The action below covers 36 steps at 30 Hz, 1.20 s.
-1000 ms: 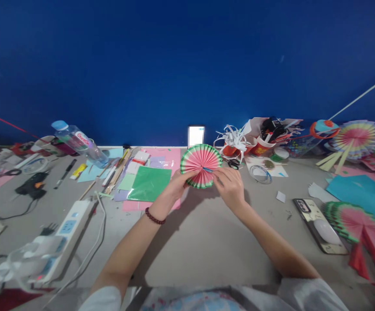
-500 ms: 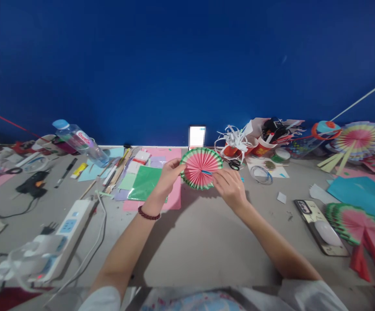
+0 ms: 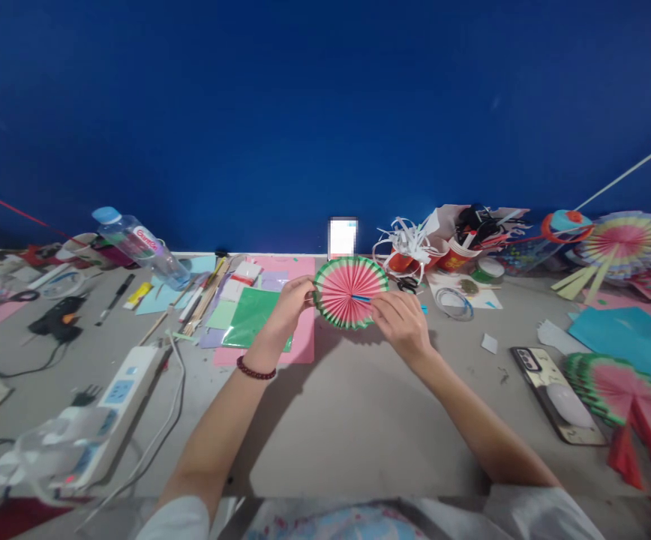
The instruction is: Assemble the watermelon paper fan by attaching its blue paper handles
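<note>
A round pleated paper fan [image 3: 343, 289], pink with a green and white rim like a watermelon slice, is held upright above the grey table [image 3: 348, 420]. My left hand [image 3: 290, 301], with a dark bead bracelet on the wrist, pinches the fan's left edge. My right hand [image 3: 400, 321] grips its right side, fingers closed by a thin blue strip [image 3: 361, 298] at the fan's centre.
Green and pink paper sheets [image 3: 255, 315] lie behind my left hand. A power strip [image 3: 112, 401] with cables, a glue gun [image 3: 55, 321] and a water bottle [image 3: 139, 245] sit to the left. Cups of scraps [image 3: 449, 251], a phone [image 3: 553, 390] and finished fans [image 3: 618, 386] are on the right.
My left hand slid from the fan's lower edge up to its left edge. The fan rose slightly and stands a little more upright. The right hand stayed on it.
</note>
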Tool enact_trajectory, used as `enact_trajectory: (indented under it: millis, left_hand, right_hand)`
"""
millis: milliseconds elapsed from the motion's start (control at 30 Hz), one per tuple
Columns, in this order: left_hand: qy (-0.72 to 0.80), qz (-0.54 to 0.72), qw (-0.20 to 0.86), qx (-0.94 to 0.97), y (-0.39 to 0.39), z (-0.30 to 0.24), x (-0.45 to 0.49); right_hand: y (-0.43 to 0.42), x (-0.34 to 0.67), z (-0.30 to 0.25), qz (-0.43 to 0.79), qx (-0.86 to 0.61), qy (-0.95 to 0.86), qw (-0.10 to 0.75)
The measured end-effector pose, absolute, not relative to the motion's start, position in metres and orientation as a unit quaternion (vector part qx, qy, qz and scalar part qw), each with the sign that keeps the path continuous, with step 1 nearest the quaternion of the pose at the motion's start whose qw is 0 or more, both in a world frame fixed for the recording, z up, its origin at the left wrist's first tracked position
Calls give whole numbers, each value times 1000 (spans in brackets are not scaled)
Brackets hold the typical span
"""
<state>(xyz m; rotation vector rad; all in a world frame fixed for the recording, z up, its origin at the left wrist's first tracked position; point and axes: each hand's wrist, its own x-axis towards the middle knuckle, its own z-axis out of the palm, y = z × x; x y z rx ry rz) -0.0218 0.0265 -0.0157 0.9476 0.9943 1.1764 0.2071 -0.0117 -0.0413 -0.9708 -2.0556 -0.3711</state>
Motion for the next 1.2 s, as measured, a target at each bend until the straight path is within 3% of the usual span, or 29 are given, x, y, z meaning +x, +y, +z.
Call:
enact_trajectory:
  millis: [333,500,700,1000,1200]
  left_hand:
    - [411,498,601,471,20,-3,-20]
    - [373,517,650,414,23,-11,-21]
    - [356,434,746,360,18,-22,-4]
    - [381,440,761,288,19,-25,-2]
    - [322,439,800,251,21,-24,-6]
  right_hand:
    - [-11,204,-41,-70,-395,-817,413]
    - [-13,200,-38,-16,-429,-781,454]
    - [-18,195,-37,-20,-446,-770,456]
    - [-18,196,-36,-22,-439,-772,460]
    - [-13,197,-40,145,-480,-682,532]
